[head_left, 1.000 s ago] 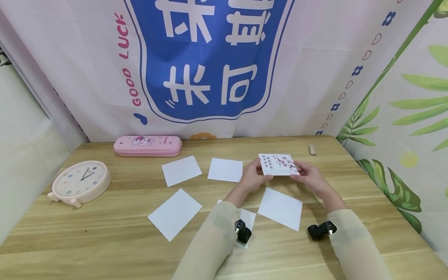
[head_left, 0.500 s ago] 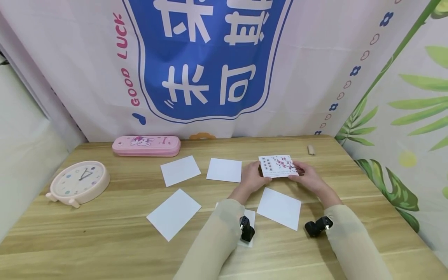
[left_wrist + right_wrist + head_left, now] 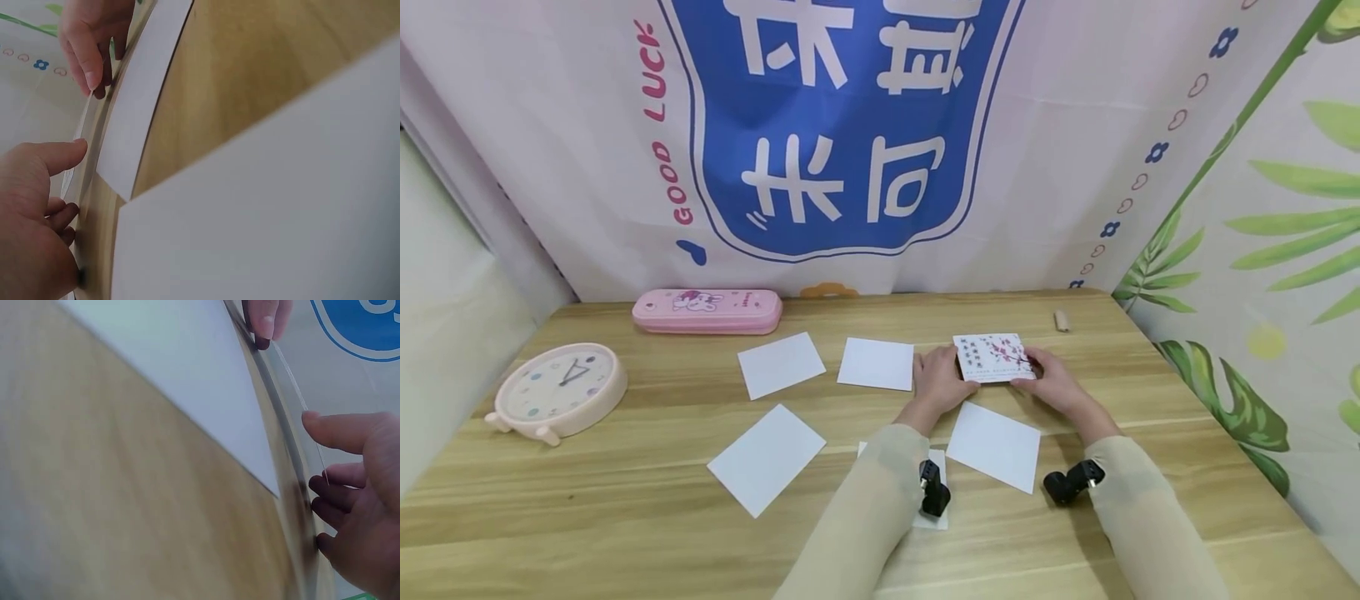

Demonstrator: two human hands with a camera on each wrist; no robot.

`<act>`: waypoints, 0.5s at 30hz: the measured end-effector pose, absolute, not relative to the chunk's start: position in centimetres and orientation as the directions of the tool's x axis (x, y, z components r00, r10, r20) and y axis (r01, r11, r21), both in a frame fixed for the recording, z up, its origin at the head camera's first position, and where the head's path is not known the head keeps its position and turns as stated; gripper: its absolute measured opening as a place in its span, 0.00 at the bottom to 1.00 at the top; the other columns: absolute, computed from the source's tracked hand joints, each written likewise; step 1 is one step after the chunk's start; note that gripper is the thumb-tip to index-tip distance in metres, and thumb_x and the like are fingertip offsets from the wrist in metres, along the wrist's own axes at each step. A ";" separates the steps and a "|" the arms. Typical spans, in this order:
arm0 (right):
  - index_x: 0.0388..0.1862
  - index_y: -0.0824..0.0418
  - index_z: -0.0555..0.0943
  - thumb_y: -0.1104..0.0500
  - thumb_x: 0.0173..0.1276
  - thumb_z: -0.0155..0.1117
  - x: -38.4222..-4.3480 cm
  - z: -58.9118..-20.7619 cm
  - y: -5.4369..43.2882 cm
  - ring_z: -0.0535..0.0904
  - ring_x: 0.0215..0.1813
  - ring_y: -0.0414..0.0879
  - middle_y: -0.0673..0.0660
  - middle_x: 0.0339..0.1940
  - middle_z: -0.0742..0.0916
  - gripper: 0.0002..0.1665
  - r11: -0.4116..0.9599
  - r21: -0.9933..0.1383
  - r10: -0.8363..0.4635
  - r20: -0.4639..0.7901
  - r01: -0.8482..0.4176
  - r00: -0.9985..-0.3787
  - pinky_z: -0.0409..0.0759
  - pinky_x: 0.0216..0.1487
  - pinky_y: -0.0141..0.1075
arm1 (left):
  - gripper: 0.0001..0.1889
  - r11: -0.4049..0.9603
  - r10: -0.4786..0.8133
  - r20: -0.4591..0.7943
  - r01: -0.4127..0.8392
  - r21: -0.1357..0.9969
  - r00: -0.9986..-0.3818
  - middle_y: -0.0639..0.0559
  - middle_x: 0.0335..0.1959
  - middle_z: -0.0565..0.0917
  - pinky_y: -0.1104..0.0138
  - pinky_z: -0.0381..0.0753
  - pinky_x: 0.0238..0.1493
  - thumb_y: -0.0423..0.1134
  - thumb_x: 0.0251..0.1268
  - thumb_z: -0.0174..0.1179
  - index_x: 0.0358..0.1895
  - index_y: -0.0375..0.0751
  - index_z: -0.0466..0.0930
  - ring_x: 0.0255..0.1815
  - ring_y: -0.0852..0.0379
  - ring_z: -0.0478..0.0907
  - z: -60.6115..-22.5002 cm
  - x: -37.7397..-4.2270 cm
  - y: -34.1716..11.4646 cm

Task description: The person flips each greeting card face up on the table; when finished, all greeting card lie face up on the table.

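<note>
Two ends: my left hand [image 3: 937, 382] and right hand [image 3: 1054, 385] pinch a white, rectangular, blossom-printed card [image 3: 992, 358].
Card: likely light, bendable; hold short edges.

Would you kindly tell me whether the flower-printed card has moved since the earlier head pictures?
Yes, slightly: the flower-printed card has come down in the head view, its lower edge now nearer the blank card just below it.

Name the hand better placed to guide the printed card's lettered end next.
Left, I'd judge: the left hand holds the printed card by its lettered end, while the right hand holds the opposite, blossom end.
</note>
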State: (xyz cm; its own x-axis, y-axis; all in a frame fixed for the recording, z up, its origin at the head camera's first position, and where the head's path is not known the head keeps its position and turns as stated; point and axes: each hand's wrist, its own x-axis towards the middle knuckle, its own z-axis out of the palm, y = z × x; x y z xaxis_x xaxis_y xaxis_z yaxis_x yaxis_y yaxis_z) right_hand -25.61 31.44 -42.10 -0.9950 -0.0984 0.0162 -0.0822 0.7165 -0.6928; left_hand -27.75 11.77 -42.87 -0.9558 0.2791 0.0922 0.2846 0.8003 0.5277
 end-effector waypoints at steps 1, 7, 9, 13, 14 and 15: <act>0.59 0.78 0.56 0.62 0.54 0.62 -25.6 -42.3 31.4 0.54 0.60 0.64 0.74 0.58 0.63 0.39 0.716 -0.693 -0.099 0.022 -0.086 -0.995 0.50 0.60 0.50 | 0.33 0.801 0.274 0.093 0.281 0.529 -0.957 0.51 0.53 0.71 0.52 0.42 0.60 0.53 0.43 0.62 0.56 0.44 0.67 0.56 0.55 0.63 -42.9 -27.8 11.8; 0.58 0.79 0.56 0.65 0.53 0.62 -25.8 -43.2 31.2 0.55 0.60 0.64 0.75 0.57 0.63 0.38 0.701 -0.702 -0.113 0.068 -0.128 -0.991 0.51 0.59 0.50 | 0.33 0.812 0.271 0.086 0.275 0.514 -0.959 0.52 0.56 0.69 0.53 0.42 0.61 0.52 0.45 0.62 0.57 0.44 0.66 0.58 0.55 0.60 -43.2 -27.8 11.9; 0.58 0.79 0.56 0.65 0.53 0.62 -25.8 -43.4 31.2 0.55 0.60 0.64 0.75 0.57 0.63 0.38 0.707 -0.692 -0.121 0.080 -0.143 -0.989 0.51 0.59 0.50 | 0.34 0.822 0.274 0.077 0.275 0.498 -0.959 0.52 0.57 0.68 0.54 0.42 0.61 0.53 0.45 0.61 0.58 0.44 0.65 0.59 0.55 0.59 -43.3 -27.8 12.0; 0.57 0.79 0.59 0.65 0.53 0.63 -25.8 -43.5 31.3 0.55 0.59 0.65 0.75 0.56 0.64 0.36 0.716 -0.678 -0.130 0.106 -0.167 -0.986 0.51 0.59 0.51 | 0.34 0.841 0.274 0.070 0.274 0.466 -0.959 0.53 0.58 0.66 0.54 0.41 0.61 0.54 0.47 0.60 0.59 0.45 0.64 0.60 0.56 0.57 -43.5 -27.9 12.1; 0.56 0.80 0.59 0.65 0.53 0.62 -25.8 -43.5 31.4 0.55 0.59 0.66 0.75 0.56 0.64 0.36 0.723 -0.669 -0.134 0.112 -0.175 -0.985 0.50 0.59 0.52 | 0.34 0.845 0.274 0.070 0.275 0.459 -0.959 0.53 0.58 0.66 0.54 0.41 0.61 0.54 0.47 0.59 0.59 0.45 0.64 0.60 0.56 0.57 -43.5 -27.9 12.1; 0.56 0.80 0.59 0.65 0.53 0.62 -25.8 -43.5 31.4 0.55 0.59 0.66 0.75 0.56 0.64 0.35 0.728 -0.661 -0.139 0.116 -0.181 -0.983 0.50 0.59 0.52 | 0.34 0.849 0.274 0.072 0.276 0.450 -0.959 0.53 0.58 0.66 0.54 0.41 0.61 0.54 0.47 0.59 0.59 0.45 0.64 0.60 0.56 0.57 -43.5 -27.9 12.1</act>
State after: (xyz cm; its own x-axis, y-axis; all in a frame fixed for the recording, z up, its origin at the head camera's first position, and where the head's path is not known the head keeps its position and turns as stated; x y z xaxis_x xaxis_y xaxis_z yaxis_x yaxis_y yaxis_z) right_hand -25.81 31.38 -43.47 -0.9835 -0.1389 0.1163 -0.1810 0.7279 -0.6614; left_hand -27.92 12.14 -43.46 -0.9592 0.2736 0.0716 0.2759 0.8494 0.4498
